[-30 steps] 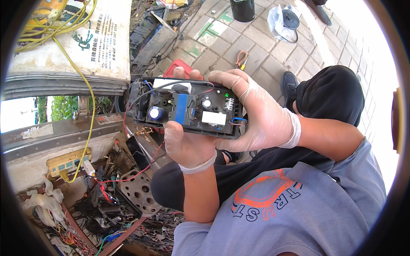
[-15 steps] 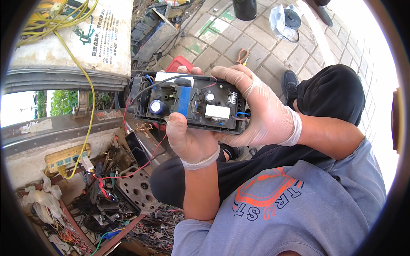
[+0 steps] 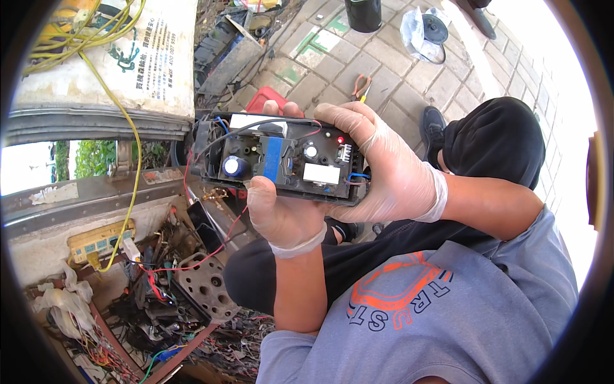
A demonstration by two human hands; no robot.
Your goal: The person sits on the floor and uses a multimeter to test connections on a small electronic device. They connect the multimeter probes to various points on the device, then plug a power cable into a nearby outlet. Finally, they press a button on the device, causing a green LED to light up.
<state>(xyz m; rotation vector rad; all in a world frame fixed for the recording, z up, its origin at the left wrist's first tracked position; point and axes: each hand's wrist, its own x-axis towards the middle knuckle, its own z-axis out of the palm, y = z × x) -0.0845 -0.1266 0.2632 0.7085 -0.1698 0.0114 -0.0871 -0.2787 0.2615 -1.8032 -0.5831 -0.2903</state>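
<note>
An opened power supply [image 3: 243,150] in a black case is held between both hands, its circuit board facing up. A round capacitor, a blue-taped transformer and white heat-sink parts show on the board, and a red light glows near its right end. My left hand [image 3: 284,214], in a clear glove, grips the near edge with its thumb; fingertips show over the far edge. Also gloved, my right hand [image 3: 393,163] wraps round the right end. A thin red wire [image 3: 224,246] hangs from the unit's left side towards the box of scrap. Undersides of both hands are hidden.
A yellow power strip [image 3: 102,240] with plugs sits at the left, above a heap of loose wires and parts [image 3: 141,307]. Red-handled pliers [image 3: 361,88] lie on the paving near a red plastic container [image 3: 261,99]. A black bin [image 3: 363,14] and a bagged black disc [image 3: 432,29] stand beyond.
The red light on the board has come on. Both hands and the power supply have shifted slightly left and down, with the grip unchanged.
</note>
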